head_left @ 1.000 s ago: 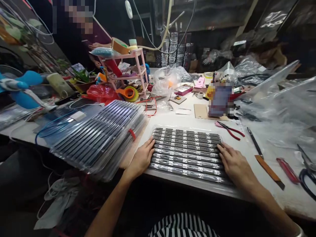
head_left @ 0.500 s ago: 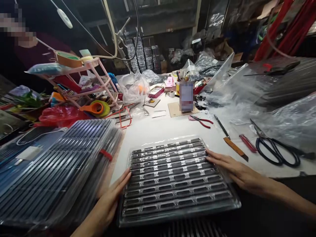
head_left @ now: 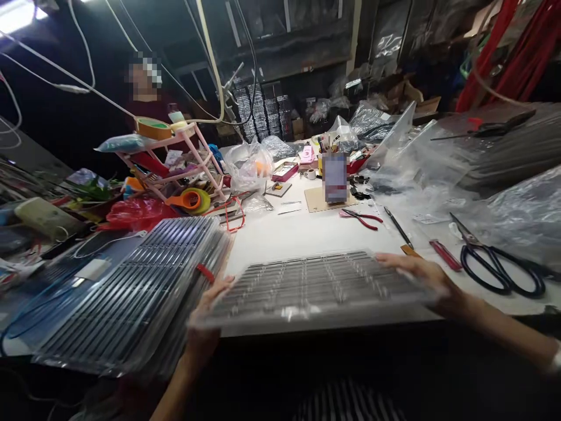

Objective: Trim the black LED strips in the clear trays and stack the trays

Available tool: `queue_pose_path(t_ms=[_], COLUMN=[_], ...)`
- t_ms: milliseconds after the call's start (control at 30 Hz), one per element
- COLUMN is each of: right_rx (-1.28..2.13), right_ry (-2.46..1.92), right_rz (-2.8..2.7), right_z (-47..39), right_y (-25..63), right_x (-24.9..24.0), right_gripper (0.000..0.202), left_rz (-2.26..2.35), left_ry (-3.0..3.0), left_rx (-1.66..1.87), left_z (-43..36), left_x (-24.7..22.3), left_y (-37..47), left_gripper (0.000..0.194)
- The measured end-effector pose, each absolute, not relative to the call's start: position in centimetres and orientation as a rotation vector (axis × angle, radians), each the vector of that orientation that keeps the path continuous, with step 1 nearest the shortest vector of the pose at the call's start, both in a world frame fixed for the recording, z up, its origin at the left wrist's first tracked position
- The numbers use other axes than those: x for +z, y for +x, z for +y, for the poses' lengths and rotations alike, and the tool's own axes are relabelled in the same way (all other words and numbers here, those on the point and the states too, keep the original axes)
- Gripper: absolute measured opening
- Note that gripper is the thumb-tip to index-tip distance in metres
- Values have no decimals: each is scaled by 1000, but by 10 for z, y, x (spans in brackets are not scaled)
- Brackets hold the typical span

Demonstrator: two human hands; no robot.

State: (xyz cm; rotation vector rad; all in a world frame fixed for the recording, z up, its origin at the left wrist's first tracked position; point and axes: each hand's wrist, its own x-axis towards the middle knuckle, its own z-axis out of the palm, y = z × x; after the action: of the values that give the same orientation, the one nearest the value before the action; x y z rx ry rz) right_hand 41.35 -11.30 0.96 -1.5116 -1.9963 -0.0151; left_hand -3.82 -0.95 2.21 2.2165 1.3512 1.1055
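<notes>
A clear plastic tray [head_left: 307, 286] with rows of dark strips is held up between my two hands, its near edge raised and blurred by motion. My left hand [head_left: 208, 310] grips the tray's left side. Around the right side is my right hand [head_left: 421, 278], fingers lying along the rim. The undersides of both hands are partly hidden. Just left of my left hand, a stack of similar trays [head_left: 131, 286] filled with long dark strips lies on the table, with a red band [head_left: 205, 272] at its right side.
On the white table [head_left: 272, 237] to the right lie scissors [head_left: 495, 257], a red-handled knife [head_left: 445, 255], a black pen-like tool [head_left: 398, 228] and red pliers [head_left: 363, 218]. A pink rack [head_left: 193, 146] stands at back left. Plastic bags [head_left: 521, 216] crowd the right. A person [head_left: 144, 88] is in the background.
The tray has tilted, its near edge lifted, and both hands have risen with it. My view has shifted, so a person at the back left shows more fully.
</notes>
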Motion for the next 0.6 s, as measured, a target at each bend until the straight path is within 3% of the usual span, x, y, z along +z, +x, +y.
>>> queue_pose_path(t_ms=[100,200,367,600], right_rx=[-13,29,330,479], right_ry=[-1720,-1843,-2049,-2316], right_rz=[-1744,-1610,-1661,-1825], right_z=[-68,-40,-44,-46], right_y=[405,392,383,380], right_x=[40,60,43,26], right_gripper=[48,47,36,41], left_rz=[1567,1663,1748,1949], left_ry=[2052,2034,2171,2308], left_rx=[1346,1316,847,191], left_z=[32,59,52,47], left_x=[45,64,56,28], left_y=[-5,14,8,13], left_gripper=[51,50,44,47])
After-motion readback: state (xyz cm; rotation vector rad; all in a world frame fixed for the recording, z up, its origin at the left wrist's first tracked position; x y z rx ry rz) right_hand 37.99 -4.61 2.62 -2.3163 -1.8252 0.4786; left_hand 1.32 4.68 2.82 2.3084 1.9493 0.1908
